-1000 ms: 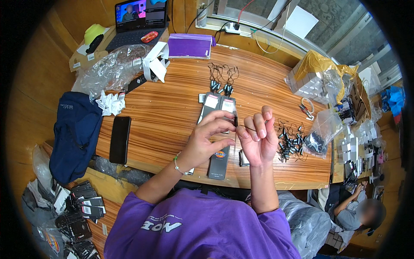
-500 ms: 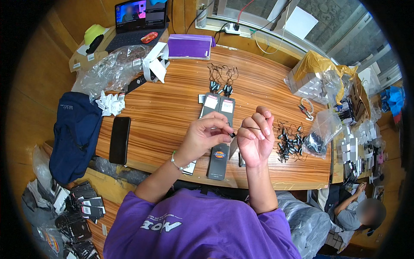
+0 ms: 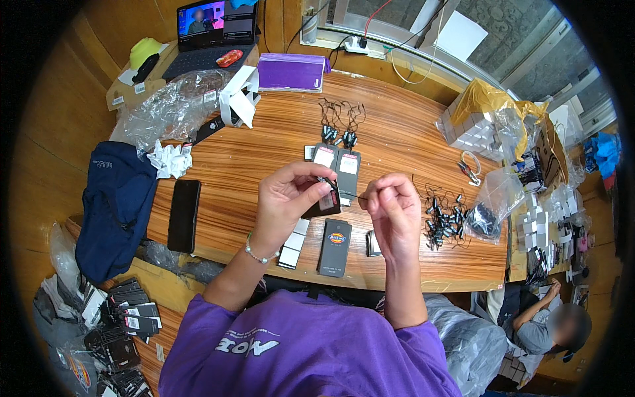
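Observation:
Between thumb and fingers, my left hand (image 3: 288, 198) grips a black hang tag (image 3: 329, 205) that has a pale label. A thin black cord (image 3: 356, 196) runs from the tag's upper end to my right hand (image 3: 393, 210), whose fingertips are closed on it. Below the hands lies a dark grey hang tag (image 3: 335, 248) with a colored logo. Beside it on the left is a sheet of white stickers (image 3: 294, 243); on the right, a small stack of tags (image 3: 374, 243). Farther off, grey tags (image 3: 348, 171) lie face-down with tag strings (image 3: 342, 126) above them.
Right of my hands is a pile of black tag strings (image 3: 442, 218) and a clear plastic bag (image 3: 497, 198). Small scissors (image 3: 469, 172) lie behind. To the left are a phone (image 3: 183, 216) and a blue pouch (image 3: 116, 208). A laptop (image 3: 215, 30) stands far left; a co-worker (image 3: 539, 324) sits lower right.
My left hand has shifted left, and the black tag in it now shows its label. My right hand has turned and lowered, the cord drawn out between both hands.

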Action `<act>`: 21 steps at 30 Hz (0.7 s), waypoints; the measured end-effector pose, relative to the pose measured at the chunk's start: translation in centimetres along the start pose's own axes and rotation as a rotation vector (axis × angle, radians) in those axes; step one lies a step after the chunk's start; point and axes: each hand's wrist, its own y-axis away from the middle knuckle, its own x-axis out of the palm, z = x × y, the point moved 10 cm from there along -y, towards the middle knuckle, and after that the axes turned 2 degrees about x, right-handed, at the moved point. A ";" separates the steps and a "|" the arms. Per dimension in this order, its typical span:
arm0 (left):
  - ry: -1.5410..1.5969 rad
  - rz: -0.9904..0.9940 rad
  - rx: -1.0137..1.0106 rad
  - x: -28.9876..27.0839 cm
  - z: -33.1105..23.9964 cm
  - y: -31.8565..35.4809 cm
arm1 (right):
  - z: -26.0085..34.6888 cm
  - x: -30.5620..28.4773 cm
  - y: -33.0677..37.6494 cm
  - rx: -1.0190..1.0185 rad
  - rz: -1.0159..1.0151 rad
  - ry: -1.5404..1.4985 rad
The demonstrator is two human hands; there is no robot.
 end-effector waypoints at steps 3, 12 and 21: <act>-0.030 0.006 0.021 -0.1 -0.4 0.2 | -0.2 0.5 0.1 0.048 -0.045 0.216; -0.059 0.011 0.073 0.0 -0.3 0.6 | -0.2 2.2 0.7 0.019 0.004 0.550; -0.089 0.017 0.025 0.1 0.1 0.6 | 0.5 2.9 1.0 -0.101 0.026 0.797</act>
